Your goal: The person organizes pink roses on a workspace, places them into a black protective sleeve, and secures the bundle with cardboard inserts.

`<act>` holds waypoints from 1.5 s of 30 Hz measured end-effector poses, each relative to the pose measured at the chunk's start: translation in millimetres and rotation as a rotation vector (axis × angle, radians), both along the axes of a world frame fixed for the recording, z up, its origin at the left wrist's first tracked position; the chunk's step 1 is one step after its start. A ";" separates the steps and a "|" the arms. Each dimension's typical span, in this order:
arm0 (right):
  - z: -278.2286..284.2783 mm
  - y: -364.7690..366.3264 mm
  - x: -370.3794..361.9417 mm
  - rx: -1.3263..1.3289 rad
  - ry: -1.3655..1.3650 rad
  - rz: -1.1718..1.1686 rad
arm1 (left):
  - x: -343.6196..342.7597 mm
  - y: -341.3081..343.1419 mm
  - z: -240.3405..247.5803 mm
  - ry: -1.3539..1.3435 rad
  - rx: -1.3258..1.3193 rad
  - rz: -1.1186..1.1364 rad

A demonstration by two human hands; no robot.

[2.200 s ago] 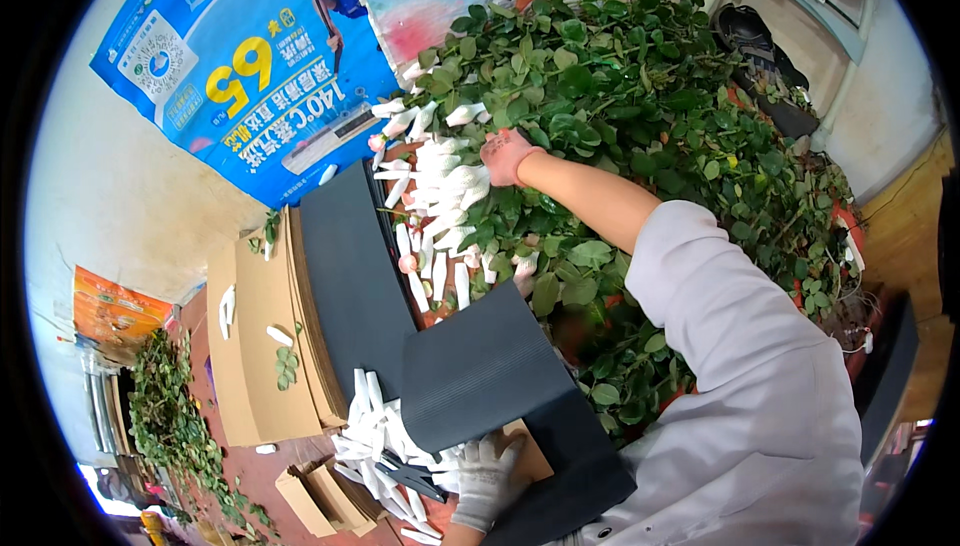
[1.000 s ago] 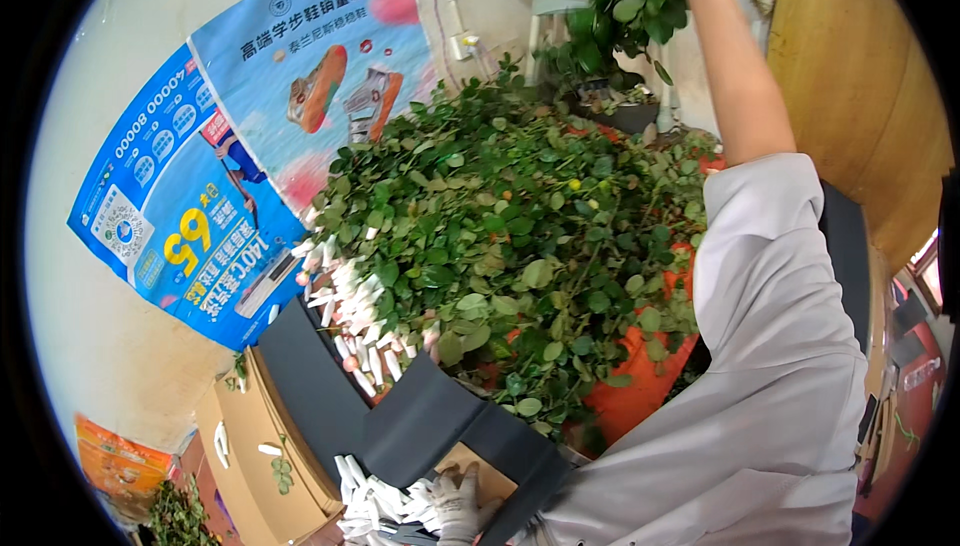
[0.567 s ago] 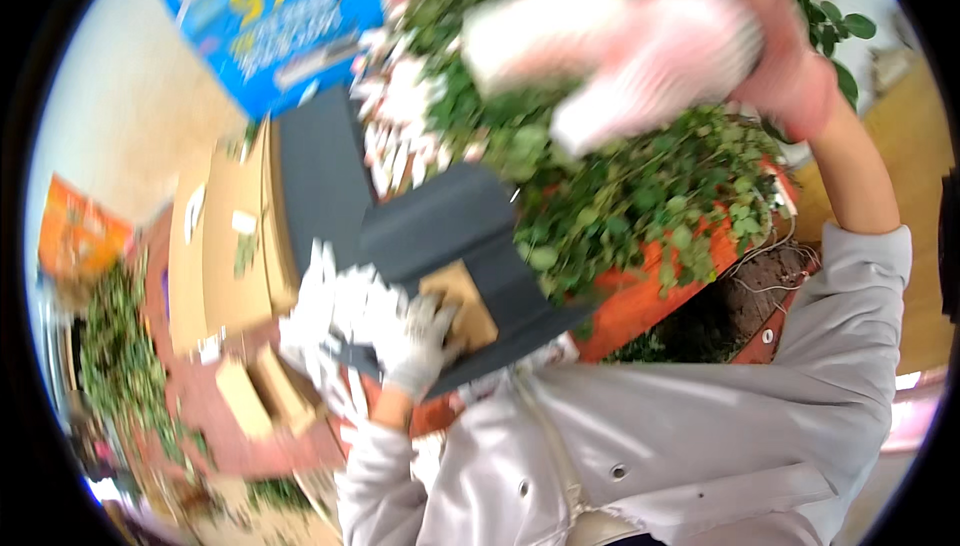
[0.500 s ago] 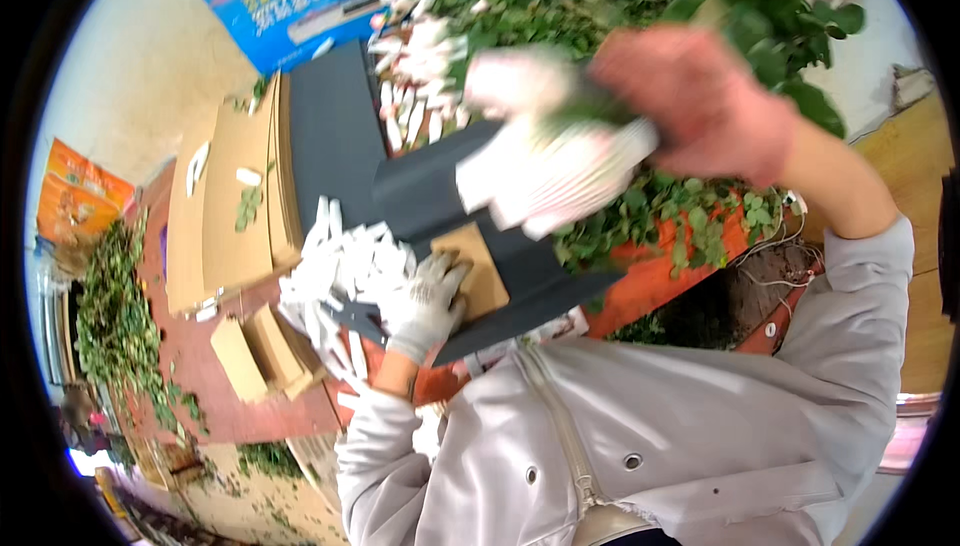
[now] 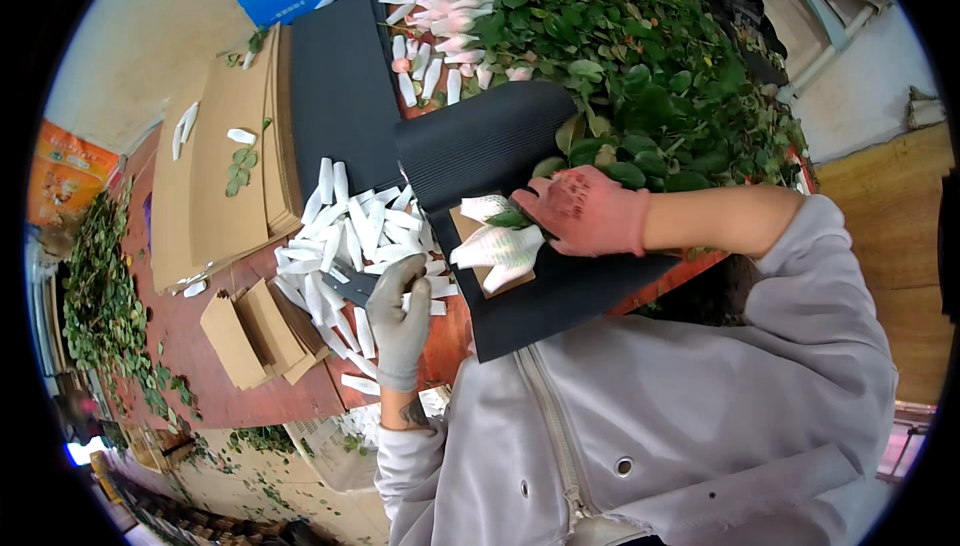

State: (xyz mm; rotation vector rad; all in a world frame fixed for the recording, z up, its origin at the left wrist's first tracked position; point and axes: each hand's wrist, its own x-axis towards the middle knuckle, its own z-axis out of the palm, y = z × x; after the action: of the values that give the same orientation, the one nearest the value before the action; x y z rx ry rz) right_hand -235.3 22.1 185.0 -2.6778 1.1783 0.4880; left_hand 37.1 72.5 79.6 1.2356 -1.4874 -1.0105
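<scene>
My right hand (image 5: 585, 211), in a pink glove, grips a bunch of roses whose buds are wrapped in white net sleeves (image 5: 497, 243). It presses them onto a small brown card on a black corrugated sheet (image 5: 500, 156). My left hand (image 5: 400, 316), in a grey glove, rests on the loose white net sleeves (image 5: 345, 231) scattered over the red table (image 5: 270, 401), next to the sheet's left edge. Its fingers are curled over the sleeves.
A heap of green rose stems and leaves (image 5: 640, 56) with several wrapped buds (image 5: 435, 46) lies behind the sheet. A stack of brown cardboard sheets (image 5: 225, 171) and small folded cards (image 5: 250, 331) sit at left. Leaf litter (image 5: 100, 296) covers the floor.
My right hand reached up to the rose heap, pulled out a bunch and brought it down onto the black sheet. The left hand stayed on the white sleeves.
</scene>
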 end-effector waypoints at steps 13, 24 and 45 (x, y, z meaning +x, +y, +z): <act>-43.6 -16.1 -26.0 0.004 -0.260 0.236 | -31.4 -45.4 -9.6 -0.594 -0.397 -0.375; -94.9 -14.7 -2.2 0.105 -0.016 0.236 | -49.5 -18.9 -11.1 -0.648 -0.285 -0.219; -106.8 10.2 9.6 0.179 -0.145 0.265 | -30.8 -17.4 -17.0 -0.648 -0.295 -0.262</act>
State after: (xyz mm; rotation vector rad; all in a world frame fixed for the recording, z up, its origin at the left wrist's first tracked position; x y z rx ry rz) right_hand -225.6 32.3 78.2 -2.6711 0.7098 0.4068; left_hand 6.3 55.1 62.5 1.2277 -2.2543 -0.5288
